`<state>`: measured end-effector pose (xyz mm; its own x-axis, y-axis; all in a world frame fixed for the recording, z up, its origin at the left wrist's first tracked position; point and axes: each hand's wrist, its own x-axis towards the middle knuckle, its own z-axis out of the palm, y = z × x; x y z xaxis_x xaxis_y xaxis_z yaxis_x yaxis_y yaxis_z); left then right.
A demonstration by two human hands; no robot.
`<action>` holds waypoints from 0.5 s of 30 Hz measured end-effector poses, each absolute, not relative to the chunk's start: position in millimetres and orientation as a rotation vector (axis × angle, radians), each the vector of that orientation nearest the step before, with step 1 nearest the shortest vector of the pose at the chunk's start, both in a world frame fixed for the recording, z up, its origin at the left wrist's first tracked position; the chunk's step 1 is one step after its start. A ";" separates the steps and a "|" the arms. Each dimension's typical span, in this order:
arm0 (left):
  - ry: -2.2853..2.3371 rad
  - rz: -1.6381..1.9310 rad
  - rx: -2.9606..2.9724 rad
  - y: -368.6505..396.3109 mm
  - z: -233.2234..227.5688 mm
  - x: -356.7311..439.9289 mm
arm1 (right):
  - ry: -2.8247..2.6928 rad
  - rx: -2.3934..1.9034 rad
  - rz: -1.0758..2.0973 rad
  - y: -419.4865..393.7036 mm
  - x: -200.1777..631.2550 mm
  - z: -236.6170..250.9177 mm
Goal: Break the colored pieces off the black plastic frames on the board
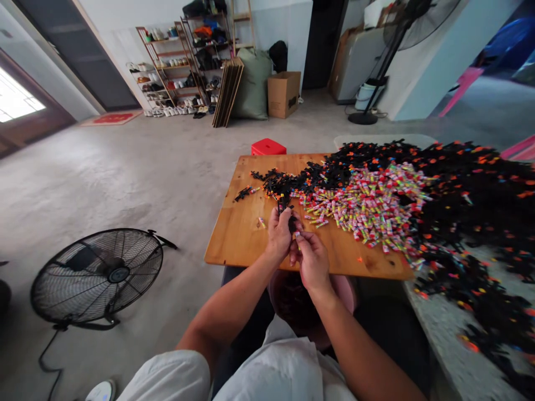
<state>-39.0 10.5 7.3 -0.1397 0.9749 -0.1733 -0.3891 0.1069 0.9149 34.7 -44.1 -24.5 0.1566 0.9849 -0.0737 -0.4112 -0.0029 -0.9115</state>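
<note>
1. Closest to the camera are the person's light grey clothes and two bare arms that reach forward over the lap.
2. The left hand [279, 233] is curled tight around a small black toy piece [291, 223]. The piece sticks up a little above the fingers.
3. The right hand [311, 259] is just beside the left one and touches it. Its fingers are pinched together at the black piece, maybe on a small coloured tube, but it is too tiny to tell for sure.
4. It looks like the person is joining two little parts. I think the next move needs a careful push with the fingertips, so the bits line up.
5. The hands hang over the near edge of the wooden board [234, 234]. A pink bowl [346, 292] with dark pieces inside sits right under them, on the lap.
6. Behind the hands lies a heap of coloured tubes [368, 203]. A big black pile [472, 189] spreads over the right side and spills onto the grey speckled table [443, 328].
7. The left part of the board is bare wood, so there is room to move there. The right side is crowded.
8. A floor fan [98, 275] stands on the concrete floor, well apart to the left.
</note>
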 end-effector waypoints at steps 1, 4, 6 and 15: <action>1.098 1.385 0.735 10.5 6.4 -38.6 | -0.761 -0.998 1.284 -44.3 35.3 -25.2; 1.102 1.392 0.734 10.8 6.7 -37.6 | -0.761 -0.983 1.312 -45.2 37.7 -26.5; 1.109 1.420 0.732 11.6 8.4 -36.8 | -0.774 -0.989 1.309 -45.9 39.3 -26.8; 1.089 1.594 0.787 12.3 1.4 -35.8 | -1.051 -1.089 1.123 -48.8 51.5 -25.2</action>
<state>-35.8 12.3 1.4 -0.2791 0.9600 -0.0243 -0.3719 -0.0847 0.9244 51.5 -48.8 -25.2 0.1281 0.9885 0.0798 -0.1455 0.0984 -0.9845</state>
